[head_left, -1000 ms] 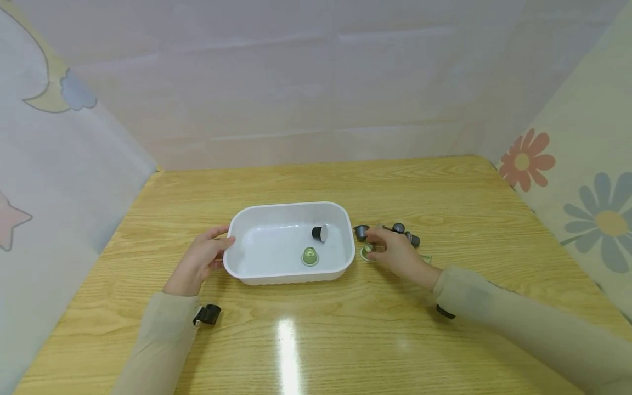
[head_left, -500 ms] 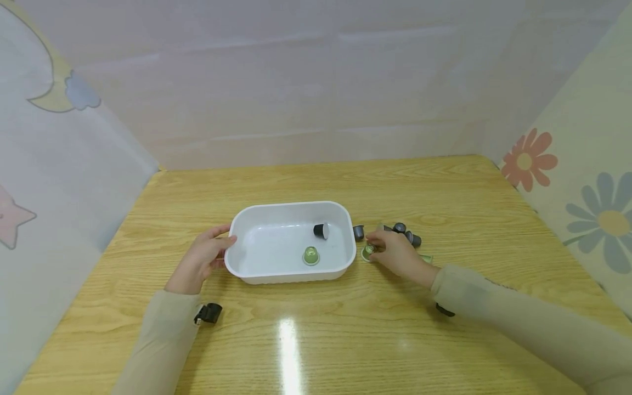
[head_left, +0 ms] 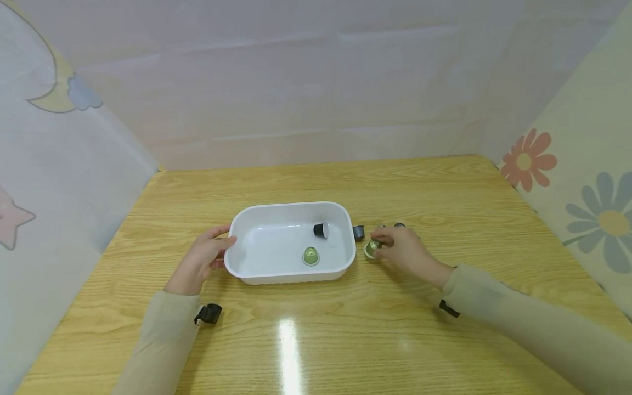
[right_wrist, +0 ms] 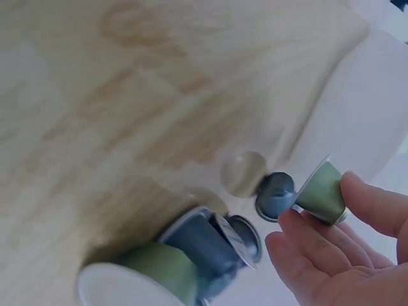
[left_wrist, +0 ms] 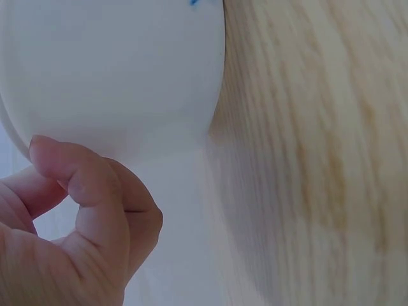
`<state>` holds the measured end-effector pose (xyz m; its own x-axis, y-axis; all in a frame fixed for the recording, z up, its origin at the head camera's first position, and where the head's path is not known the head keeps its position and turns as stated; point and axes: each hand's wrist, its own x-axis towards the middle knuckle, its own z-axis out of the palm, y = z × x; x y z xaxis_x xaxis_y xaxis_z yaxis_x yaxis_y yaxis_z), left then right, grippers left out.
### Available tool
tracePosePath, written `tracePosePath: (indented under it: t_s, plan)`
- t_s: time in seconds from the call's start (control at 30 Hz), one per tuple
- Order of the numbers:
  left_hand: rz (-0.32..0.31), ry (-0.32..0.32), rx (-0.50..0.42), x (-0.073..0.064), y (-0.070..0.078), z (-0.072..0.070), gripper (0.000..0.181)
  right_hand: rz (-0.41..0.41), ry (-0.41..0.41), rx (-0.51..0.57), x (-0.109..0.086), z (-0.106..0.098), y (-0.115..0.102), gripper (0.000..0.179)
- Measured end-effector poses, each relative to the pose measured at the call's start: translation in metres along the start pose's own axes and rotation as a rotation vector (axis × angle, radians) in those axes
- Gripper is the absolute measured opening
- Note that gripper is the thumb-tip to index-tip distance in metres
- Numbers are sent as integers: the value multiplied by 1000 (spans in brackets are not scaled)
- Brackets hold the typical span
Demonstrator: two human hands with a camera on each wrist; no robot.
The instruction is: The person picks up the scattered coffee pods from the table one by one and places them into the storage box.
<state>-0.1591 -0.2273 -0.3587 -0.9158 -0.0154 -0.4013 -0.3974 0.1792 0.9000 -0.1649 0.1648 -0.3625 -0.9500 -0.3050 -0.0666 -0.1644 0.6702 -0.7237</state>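
My left hand (head_left: 199, 260) grips the left end of a white plastic bin (head_left: 286, 278), thumb over the rim; the left wrist view shows the bin's rounded end wall (left_wrist: 115, 70) beside the curled fingers. In the bin lie a black coffee capsule (head_left: 318, 230) on its side and a green coffee capsule (head_left: 310, 256). Right of the bin, my right hand (head_left: 407, 252) pinches another green coffee capsule (right_wrist: 323, 193) between thumb and fingers. A dark grey capsule (head_left: 359, 233) lies on its side against the bin's right wall.
More capsules lie on the wooden table (head_left: 316, 351), largely behind my right hand in the head view. The right wrist view shows a blue-grey capsule (right_wrist: 204, 248) and a green one (right_wrist: 156, 271) there. Cloth-like walls (head_left: 316, 109) border the table's back and sides.
My right hand has shifted slightly right with the green capsule, covering more of the loose capsules. The dark grey capsule has turned and now lies against the bin. My left hand stays on the rim.
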Motion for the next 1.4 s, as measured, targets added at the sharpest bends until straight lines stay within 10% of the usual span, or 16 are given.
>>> tracePosePath:
  t_s: [1.4]
  plan:
    - [-30, 22, -66, 0, 4, 4, 57, 37, 58, 242, -3, -22, -39, 40]
